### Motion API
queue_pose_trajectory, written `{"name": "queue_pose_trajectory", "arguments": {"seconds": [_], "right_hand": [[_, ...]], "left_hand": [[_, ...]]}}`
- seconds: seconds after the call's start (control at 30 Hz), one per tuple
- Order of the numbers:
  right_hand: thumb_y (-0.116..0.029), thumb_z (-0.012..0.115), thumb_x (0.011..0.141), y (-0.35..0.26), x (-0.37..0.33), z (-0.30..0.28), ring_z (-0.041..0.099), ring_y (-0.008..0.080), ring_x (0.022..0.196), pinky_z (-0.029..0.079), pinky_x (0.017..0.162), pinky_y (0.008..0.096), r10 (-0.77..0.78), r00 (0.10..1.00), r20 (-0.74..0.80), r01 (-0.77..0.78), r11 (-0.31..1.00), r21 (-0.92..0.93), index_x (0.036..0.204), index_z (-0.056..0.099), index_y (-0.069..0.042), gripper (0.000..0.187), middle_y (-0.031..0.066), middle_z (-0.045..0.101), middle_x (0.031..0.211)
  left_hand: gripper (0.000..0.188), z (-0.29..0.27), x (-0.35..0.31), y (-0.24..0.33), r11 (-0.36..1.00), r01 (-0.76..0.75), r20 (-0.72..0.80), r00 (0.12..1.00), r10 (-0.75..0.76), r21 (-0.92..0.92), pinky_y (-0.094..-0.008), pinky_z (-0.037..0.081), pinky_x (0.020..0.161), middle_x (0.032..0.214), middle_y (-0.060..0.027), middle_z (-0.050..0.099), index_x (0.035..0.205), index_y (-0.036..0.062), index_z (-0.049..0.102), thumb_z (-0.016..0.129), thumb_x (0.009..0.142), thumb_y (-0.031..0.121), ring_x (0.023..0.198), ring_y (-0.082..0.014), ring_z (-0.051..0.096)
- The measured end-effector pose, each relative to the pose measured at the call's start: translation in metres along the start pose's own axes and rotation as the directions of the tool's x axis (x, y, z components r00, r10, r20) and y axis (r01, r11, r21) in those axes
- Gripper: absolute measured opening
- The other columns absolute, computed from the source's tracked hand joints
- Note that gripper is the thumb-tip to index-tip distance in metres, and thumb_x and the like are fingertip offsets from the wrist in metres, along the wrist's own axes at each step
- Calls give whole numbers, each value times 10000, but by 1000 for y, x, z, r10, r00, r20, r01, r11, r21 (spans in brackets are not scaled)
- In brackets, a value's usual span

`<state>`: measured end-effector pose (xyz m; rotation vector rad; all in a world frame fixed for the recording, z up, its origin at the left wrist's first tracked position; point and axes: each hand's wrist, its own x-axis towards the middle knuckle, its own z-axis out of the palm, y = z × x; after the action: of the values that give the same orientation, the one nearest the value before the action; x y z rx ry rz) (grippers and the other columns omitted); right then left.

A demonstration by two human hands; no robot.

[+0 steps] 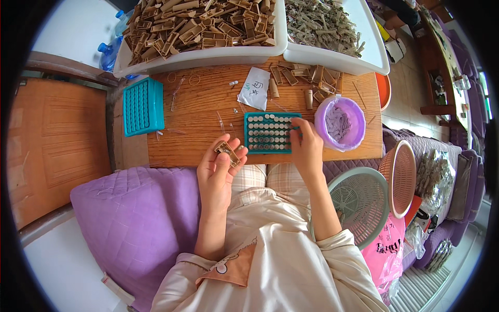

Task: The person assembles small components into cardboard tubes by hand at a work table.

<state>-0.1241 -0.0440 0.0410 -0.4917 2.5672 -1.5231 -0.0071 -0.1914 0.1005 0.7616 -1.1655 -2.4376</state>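
Observation:
Between the thumb and fingers of my left hand (214,174) is a small brown plastic casing (227,153), its hollow side facing up. A teal tray (272,113) lies near the table's front edge, holding rows of small round pieces (267,126), white in the back rows and greyer toward the front. My right hand (307,148) reaches over the tray's right end. Its thumb and index finger are bent together at the rows; whatever they pinch is too small to make out.
Brown casings (202,31) fill a white bin at the back left; clear plastic parts (322,26) fill another. Loose casings (317,78) lie before the bins. A purple lined bucket (321,112) stands right of the tray. A second teal tray (143,106) sits left, near a white paper slip (254,89).

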Motion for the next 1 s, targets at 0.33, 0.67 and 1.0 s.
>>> {"name": "queue_pose_trajectory", "arguments": {"seconds": [0.33,0.67,1.0], "right_hand": [[57,464,758,18,-11,-4,548,326,819,430,703,373,7,992,-126,-39,969,-245,997,524,0,253,172,571,885],[26,496,756,3,-5,10,558,305,823,449,718,365,-63,997,-52,57,991,-122,1018,528,-39,272,150,586,903],[11,559,732,-3,-3,-6,584,232,757,474,656,322,-195,958,210,267,874,-405,981,547,-35,254,105,605,839]], "left_hand": [[421,-7,3,-5,984,178,120,977,-177,-3,-297,513,731,1027,-139,549,1176,17,424,555,829,214,823,-206,604],[393,-10,4,-9,978,209,116,971,-207,-8,-282,537,661,996,-137,572,1174,12,425,534,837,181,778,-210,617],[402,-9,1,-8,967,255,177,952,-249,-11,-286,530,697,1026,-147,540,1174,18,426,563,818,146,821,-215,606]]}}
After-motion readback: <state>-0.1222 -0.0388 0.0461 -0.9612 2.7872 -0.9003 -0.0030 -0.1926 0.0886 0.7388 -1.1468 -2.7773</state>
